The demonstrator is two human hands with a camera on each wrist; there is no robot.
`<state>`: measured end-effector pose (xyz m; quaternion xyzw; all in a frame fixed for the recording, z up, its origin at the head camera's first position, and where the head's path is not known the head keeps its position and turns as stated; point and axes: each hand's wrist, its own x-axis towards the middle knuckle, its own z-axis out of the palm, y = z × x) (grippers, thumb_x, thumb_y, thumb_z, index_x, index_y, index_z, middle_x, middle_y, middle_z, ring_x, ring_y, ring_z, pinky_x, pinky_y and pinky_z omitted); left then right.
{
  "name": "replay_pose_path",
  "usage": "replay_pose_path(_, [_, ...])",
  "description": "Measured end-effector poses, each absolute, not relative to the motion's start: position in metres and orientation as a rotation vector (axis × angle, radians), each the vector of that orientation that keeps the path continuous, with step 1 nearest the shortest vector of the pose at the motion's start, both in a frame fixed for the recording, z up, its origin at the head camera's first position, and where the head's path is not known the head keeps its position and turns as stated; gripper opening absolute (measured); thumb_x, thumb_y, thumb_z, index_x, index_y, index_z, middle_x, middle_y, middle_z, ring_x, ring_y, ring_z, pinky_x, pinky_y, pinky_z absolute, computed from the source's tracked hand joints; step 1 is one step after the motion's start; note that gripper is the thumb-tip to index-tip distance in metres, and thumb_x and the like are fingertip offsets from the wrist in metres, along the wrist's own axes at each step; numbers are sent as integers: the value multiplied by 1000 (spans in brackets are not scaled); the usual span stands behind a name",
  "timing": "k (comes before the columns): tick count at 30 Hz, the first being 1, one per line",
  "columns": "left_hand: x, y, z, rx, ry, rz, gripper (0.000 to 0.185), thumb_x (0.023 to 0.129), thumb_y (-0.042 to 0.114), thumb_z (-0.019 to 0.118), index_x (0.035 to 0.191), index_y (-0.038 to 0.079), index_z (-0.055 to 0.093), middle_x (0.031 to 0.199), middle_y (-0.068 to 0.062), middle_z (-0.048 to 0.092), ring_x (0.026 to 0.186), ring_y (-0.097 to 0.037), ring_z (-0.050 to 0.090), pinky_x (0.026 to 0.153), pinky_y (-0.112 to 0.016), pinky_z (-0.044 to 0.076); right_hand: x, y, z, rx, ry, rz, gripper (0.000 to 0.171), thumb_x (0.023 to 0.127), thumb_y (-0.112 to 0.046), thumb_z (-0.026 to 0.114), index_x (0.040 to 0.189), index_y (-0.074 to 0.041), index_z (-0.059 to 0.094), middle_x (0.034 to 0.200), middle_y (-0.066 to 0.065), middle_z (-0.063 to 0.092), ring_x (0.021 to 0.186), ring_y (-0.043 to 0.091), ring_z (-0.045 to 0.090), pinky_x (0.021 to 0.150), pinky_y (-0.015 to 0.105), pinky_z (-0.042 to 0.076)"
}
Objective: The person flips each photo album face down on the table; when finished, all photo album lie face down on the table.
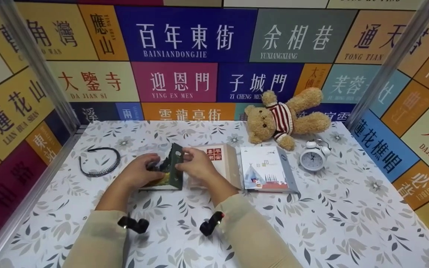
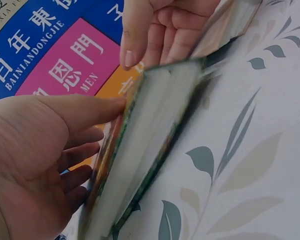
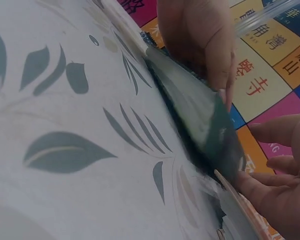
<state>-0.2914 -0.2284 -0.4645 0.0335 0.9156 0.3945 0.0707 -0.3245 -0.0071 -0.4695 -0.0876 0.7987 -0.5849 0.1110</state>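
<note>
While a black headband (image 1: 101, 161) lies far left on the leaf-patterned table (image 1: 311, 223), the left hand (image 1: 138, 174) curls its fingers round the left side of a small green book (image 1: 171, 167), which stands tilted up near the table's middle. Its upper right edge is pinched by the right hand (image 1: 197, 163). Rightward lie a beige book (image 1: 223, 160), a white book (image 1: 268, 169), a white alarm clock (image 1: 313, 157) and, behind, a teddy bear (image 1: 287, 117)

The green book (image 1: 169, 169) is showing a shiny cover and plain paper pages. The bear (image 1: 287, 117) is looking soft and furry. The clock (image 1: 313, 158) is shining like smooth metal. The table (image 1: 311, 230) is looking smooth.
</note>
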Motion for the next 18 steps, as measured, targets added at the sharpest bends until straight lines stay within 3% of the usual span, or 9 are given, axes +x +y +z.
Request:
replay_pose_path(4, [-293,-226,-464,88,2753,1147,68,82,37,78,142,15,53,159,-3,37,148,-31,32,123,-53,22,-326,-4,-468,-260,2352,-1723,68,80,-13,80,142,-8,53,130,15,66,119,24,65,99,33,54])
replay_pose_path(9, [-295,-224,-465,84,2770,1114,70,82,40,77,143,16,52,156,-7,42,145,-33,36,121,-53,26,-324,1,-459,-218,2349,-1783,55,84,-20,77,136,-14,59,129,7,68,117,16,65,98,29,54])
replay_pose_path(14, [-295,-215,-463,3,2741,1208,67,88,40,70,146,14,48,152,-11,47,142,-34,42,118,-51,34,-318,11,-443,-224,2206,-1967,41,91,-19,71,130,-12,64,126,8,68,114,16,66,94,28,56])
replay_pose_path(18, [-299,-193,-456,-109,2708,1416,60,92,41,66,145,20,50,154,-7,46,143,-29,41,117,-49,36,-314,31,-435,-261,2268,-1942,37,93,-24,69,128,-14,65,121,4,70,109,14,67,91,26,58])
